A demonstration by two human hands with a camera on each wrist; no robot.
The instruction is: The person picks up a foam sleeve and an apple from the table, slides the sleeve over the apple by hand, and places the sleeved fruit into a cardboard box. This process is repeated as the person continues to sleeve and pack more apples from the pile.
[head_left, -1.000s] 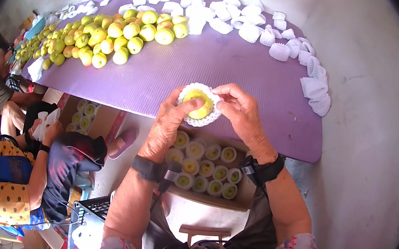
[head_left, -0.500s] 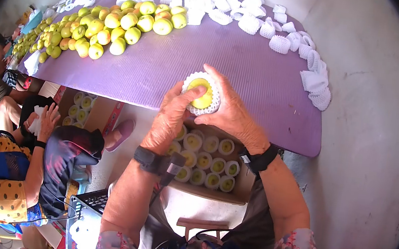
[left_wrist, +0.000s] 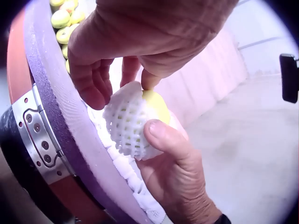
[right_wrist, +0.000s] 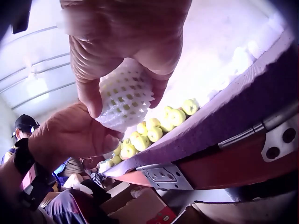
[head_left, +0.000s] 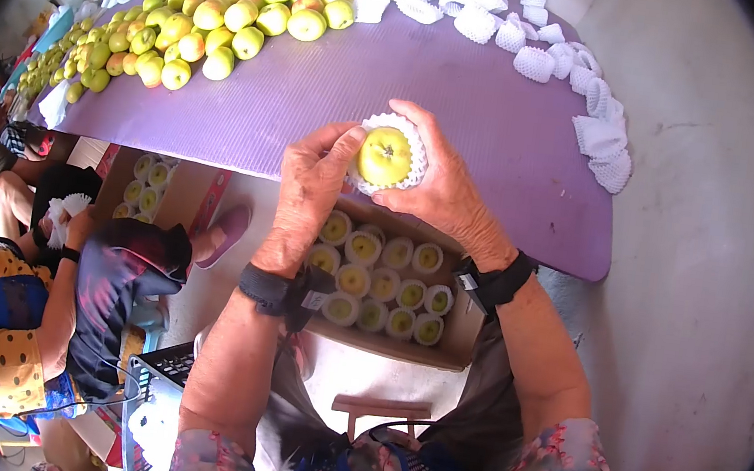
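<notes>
A yellow-green apple (head_left: 385, 156) sits in a white foam net (left_wrist: 127, 122), its top uncovered toward the head camera. My right hand (head_left: 444, 187) cups it from the right, thumb below and fingers behind. In the right wrist view, the fingers of that hand (right_wrist: 124, 42) wrap over the netted side. My left hand (head_left: 314, 176) is at the left side, thumb and fingers pinching the net's rim. The left wrist view has the left hand (left_wrist: 140, 42) bent over the net from above, fingertips at its edge beside the bare yellow skin.
Loose apples (head_left: 205, 26) are heaped on a purple-covered table (head_left: 341, 71), with white foam nets (head_left: 474, 23) along its far and right edges. Below its near edge, a cardboard box (head_left: 458, 340) holds netted apples. Another person (head_left: 17, 333) sits at the left, near a second box (head_left: 189, 194).
The left thumb has moved from the apple's face to the net's left rim. The right hand's fingers have gone from the net's edge to around its right side. The apple now shows its top.
</notes>
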